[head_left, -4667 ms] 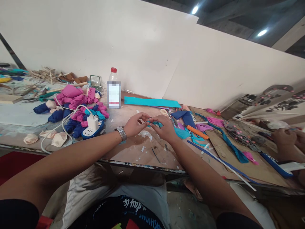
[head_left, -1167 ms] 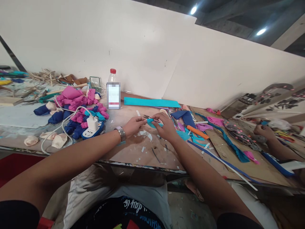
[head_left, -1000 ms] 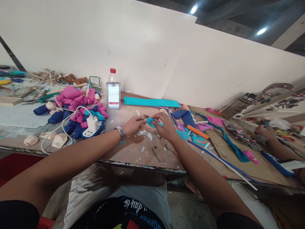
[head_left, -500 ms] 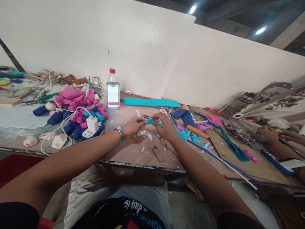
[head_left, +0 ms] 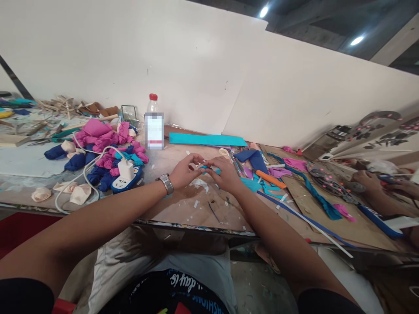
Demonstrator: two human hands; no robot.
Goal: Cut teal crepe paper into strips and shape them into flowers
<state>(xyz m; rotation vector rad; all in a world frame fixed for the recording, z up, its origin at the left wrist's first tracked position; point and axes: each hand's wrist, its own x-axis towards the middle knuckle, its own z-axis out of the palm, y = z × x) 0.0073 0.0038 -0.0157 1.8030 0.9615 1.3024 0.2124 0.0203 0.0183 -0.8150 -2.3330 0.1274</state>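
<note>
Teal foam strip [head_left: 205, 168] sits pinched between my left hand [head_left: 183, 171] and right hand [head_left: 225, 175], just above the workbench [head_left: 183, 205]. I judge that fingertip grip could slip and let the rolled piece spring loose among the scraps.

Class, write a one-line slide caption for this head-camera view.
Left hand and right hand pinch a small teal foam piece above a cluttered wooden worktable.
</note>
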